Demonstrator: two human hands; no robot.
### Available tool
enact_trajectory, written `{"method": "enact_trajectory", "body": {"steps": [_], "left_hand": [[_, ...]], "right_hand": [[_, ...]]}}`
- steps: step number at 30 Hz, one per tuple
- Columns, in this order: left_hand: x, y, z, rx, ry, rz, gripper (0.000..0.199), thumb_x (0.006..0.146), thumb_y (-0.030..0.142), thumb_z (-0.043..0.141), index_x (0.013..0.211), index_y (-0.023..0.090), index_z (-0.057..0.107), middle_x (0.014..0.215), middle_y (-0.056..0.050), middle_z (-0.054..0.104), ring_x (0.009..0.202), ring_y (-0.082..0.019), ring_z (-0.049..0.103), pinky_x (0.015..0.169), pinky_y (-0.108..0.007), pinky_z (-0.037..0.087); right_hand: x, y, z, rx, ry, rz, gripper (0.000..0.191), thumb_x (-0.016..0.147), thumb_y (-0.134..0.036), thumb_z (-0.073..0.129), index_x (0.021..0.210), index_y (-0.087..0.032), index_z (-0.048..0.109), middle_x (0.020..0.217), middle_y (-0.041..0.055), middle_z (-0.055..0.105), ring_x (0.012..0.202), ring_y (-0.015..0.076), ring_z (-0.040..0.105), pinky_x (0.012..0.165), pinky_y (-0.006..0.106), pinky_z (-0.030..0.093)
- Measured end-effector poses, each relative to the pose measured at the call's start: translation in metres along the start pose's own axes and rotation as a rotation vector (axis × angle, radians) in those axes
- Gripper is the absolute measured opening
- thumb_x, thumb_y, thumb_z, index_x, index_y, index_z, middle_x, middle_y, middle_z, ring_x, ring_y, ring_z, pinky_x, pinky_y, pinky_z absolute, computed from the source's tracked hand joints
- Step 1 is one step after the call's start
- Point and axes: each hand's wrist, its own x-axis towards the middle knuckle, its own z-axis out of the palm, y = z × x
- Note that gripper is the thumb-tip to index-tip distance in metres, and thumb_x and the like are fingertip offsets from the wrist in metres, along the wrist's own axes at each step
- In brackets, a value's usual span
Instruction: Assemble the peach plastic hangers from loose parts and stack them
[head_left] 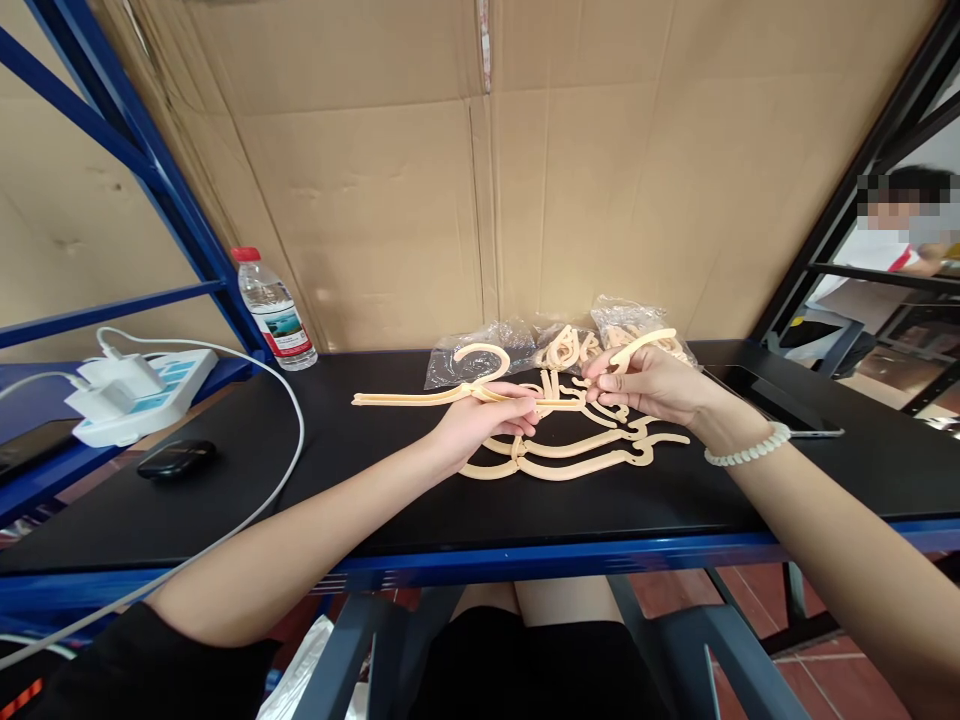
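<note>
My left hand [491, 422] is closed around the middle of a cream plastic clothes hanger [405, 399], held above the table with its hook curling up. One arm of that hanger reaches left, the other toward my right hand. Between the fingers of my right hand [646, 385] is a curved cream hanger piece [651, 342], close to the right end of the held hanger. Whether the two parts touch, I cannot tell. Beneath my hands lie several more cream hanger parts [577, 466] on the black tabletop, partly hidden by my left hand.
Clear plastic bags [480, 348] with cream parts lie against the cardboard wall [375, 200]. A water bottle [274, 315], power strip [187, 380], white cable [300, 440] and black mouse [178, 459] are on the left. A tablet [765, 402] lies right; a person [874, 265] is beyond the frame.
</note>
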Motion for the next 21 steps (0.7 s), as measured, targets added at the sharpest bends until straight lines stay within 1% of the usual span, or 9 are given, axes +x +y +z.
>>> {"method": "enact_trajectory", "body": {"steps": [2, 3, 5, 8, 10, 12, 15, 17, 21], "left_hand": [[0.0, 0.0, 0.001, -0.011, 0.012, -0.002, 0.019, 0.076, 0.025, 0.077, 0.09, 0.012, 0.075, 0.074, -0.005, 0.071, 0.068, -0.013, 0.066, 0.072, -0.028, 0.053], [0.0, 0.0, 0.001, -0.019, 0.024, -0.003, 0.019, 0.077, 0.025, 0.076, 0.091, 0.012, 0.075, 0.074, -0.004, 0.072, 0.068, -0.013, 0.067, 0.072, -0.027, 0.053], [0.0, 0.0, 0.002, -0.031, 0.046, 0.001, 0.018, 0.079, 0.024, 0.074, 0.093, 0.012, 0.075, 0.074, -0.005, 0.072, 0.067, -0.013, 0.067, 0.071, -0.026, 0.053], [0.0, 0.0, 0.003, -0.045, 0.05, 0.007, 0.02, 0.079, 0.024, 0.073, 0.095, 0.011, 0.075, 0.075, -0.005, 0.073, 0.068, -0.013, 0.067, 0.072, -0.026, 0.054], [0.0, 0.0, 0.003, -0.049, 0.044, 0.007, 0.02, 0.078, 0.024, 0.075, 0.094, 0.011, 0.075, 0.075, -0.006, 0.073, 0.067, -0.013, 0.068, 0.071, -0.026, 0.053], [0.0, -0.001, 0.003, -0.053, 0.039, 0.007, 0.02, 0.077, 0.024, 0.076, 0.093, 0.012, 0.076, 0.075, -0.005, 0.073, 0.066, -0.013, 0.068, 0.07, -0.027, 0.053], [0.0, -0.002, 0.003, -0.053, 0.036, 0.005, 0.021, 0.076, 0.026, 0.078, 0.091, 0.013, 0.076, 0.075, -0.005, 0.073, 0.066, -0.014, 0.068, 0.071, -0.028, 0.054], [-0.001, -0.003, 0.003, -0.049, 0.039, 0.001, 0.022, 0.075, 0.027, 0.079, 0.092, 0.013, 0.076, 0.076, -0.005, 0.074, 0.067, -0.014, 0.068, 0.073, -0.029, 0.054], [-0.001, -0.002, 0.003, -0.045, 0.038, 0.004, 0.027, 0.075, 0.027, 0.079, 0.097, 0.011, 0.076, 0.079, -0.006, 0.074, 0.071, -0.015, 0.069, 0.077, -0.031, 0.054]], "right_hand": [[-0.001, 0.0, -0.001, -0.011, -0.005, 0.012, 0.036, 0.061, -0.029, 0.089, 0.091, -0.016, 0.073, 0.073, 0.001, 0.07, 0.071, 0.0124, 0.071, 0.068, 0.022, 0.06], [-0.001, 0.001, 0.0, -0.011, -0.007, 0.013, 0.036, 0.061, -0.029, 0.089, 0.092, -0.017, 0.074, 0.072, 0.0003, 0.07, 0.07, 0.0115, 0.07, 0.067, 0.021, 0.059], [0.0, 0.002, 0.001, -0.001, -0.014, 0.009, 0.032, 0.061, -0.027, 0.089, 0.086, -0.017, 0.073, 0.073, -0.0011, 0.069, 0.069, 0.0095, 0.068, 0.068, 0.02, 0.059], [0.001, 0.003, 0.006, 0.027, -0.046, 0.025, 0.029, 0.06, -0.029, 0.09, 0.076, -0.016, 0.07, 0.086, 0.0001, 0.07, 0.081, 0.0113, 0.069, 0.078, 0.024, 0.06], [0.001, 0.003, 0.008, 0.04, -0.075, 0.068, 0.033, 0.058, -0.033, 0.091, 0.076, -0.016, 0.068, 0.096, 0.0025, 0.07, 0.092, 0.0156, 0.069, 0.084, 0.029, 0.06], [0.0, 0.002, 0.01, 0.049, -0.093, 0.116, 0.035, 0.059, -0.035, 0.09, 0.077, -0.017, 0.066, 0.1, 0.0041, 0.07, 0.097, 0.019, 0.07, 0.085, 0.03, 0.06], [-0.002, 0.003, 0.01, 0.054, -0.106, 0.164, 0.035, 0.063, -0.032, 0.089, 0.077, -0.017, 0.061, 0.093, 0.0042, 0.071, 0.095, 0.0207, 0.072, 0.084, 0.029, 0.06], [-0.002, 0.003, 0.009, 0.063, -0.107, 0.173, 0.035, 0.065, -0.029, 0.088, 0.078, -0.016, 0.059, 0.088, 0.0032, 0.072, 0.093, 0.0197, 0.073, 0.085, 0.028, 0.059], [0.0, 0.006, 0.007, 0.082, -0.11, 0.176, 0.035, 0.063, -0.025, 0.089, 0.08, -0.016, 0.06, 0.09, 0.0024, 0.072, 0.09, 0.0175, 0.074, 0.089, 0.028, 0.057]]}}
